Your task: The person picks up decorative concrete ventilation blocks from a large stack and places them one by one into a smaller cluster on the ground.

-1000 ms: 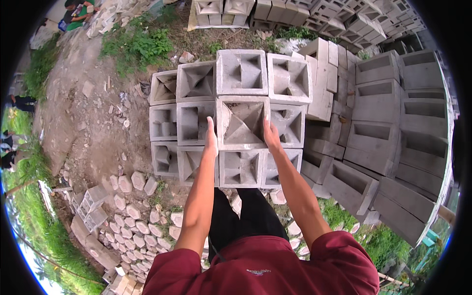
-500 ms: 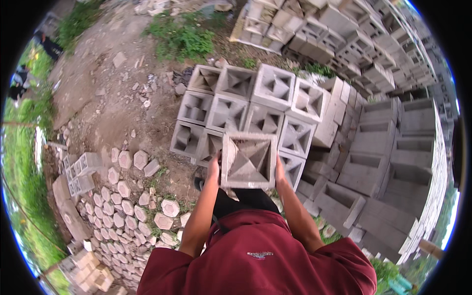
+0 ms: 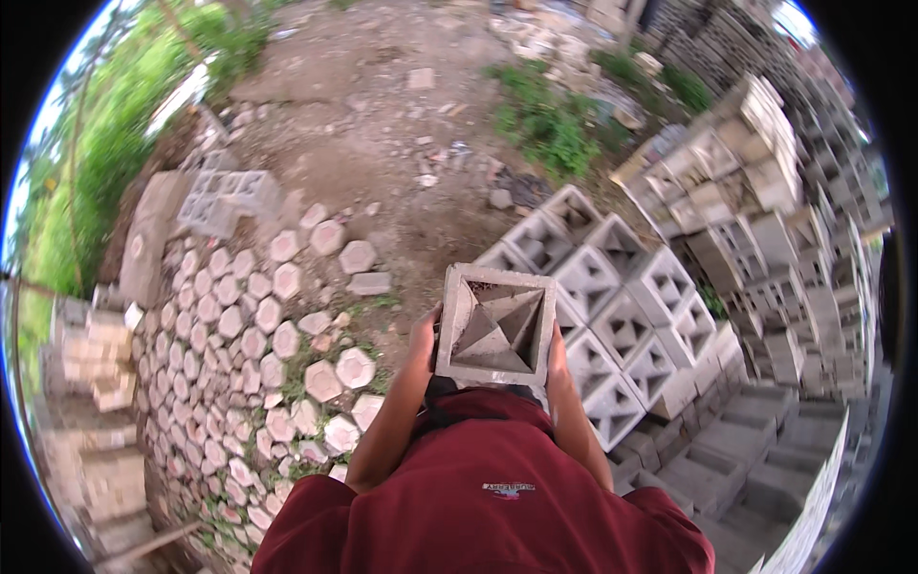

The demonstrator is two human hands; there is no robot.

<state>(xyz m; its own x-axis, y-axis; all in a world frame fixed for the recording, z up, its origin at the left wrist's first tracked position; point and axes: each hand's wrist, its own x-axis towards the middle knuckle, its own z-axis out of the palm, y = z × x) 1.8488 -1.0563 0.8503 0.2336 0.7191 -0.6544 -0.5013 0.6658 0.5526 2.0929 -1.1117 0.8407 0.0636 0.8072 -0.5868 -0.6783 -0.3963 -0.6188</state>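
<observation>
A square grey concrete block [image 3: 496,325] with a patterned hollow of slanting faces is held up in front of my body. My left hand [image 3: 425,342] grips its left side, and my right hand [image 3: 557,354] presses against the right side. Most of the fingers are hidden behind the block's edges. To the right, similar hollow concrete blocks [image 3: 623,318] stand stacked in rows, with the held block apart from them.
Hexagonal pavers [image 3: 229,344] cover the ground at left. Hollow blocks [image 3: 228,198] sit beyond them, near a grassy edge. More concrete block stacks [image 3: 765,277] line the right side. Bare dirt [image 3: 373,143] with rubble and a green plant [image 3: 550,124] lies ahead.
My body and view have turned left, so the block stack now lies to my right and the pavers are nearer. The concrete block stays between both hands, now away from the stack.
</observation>
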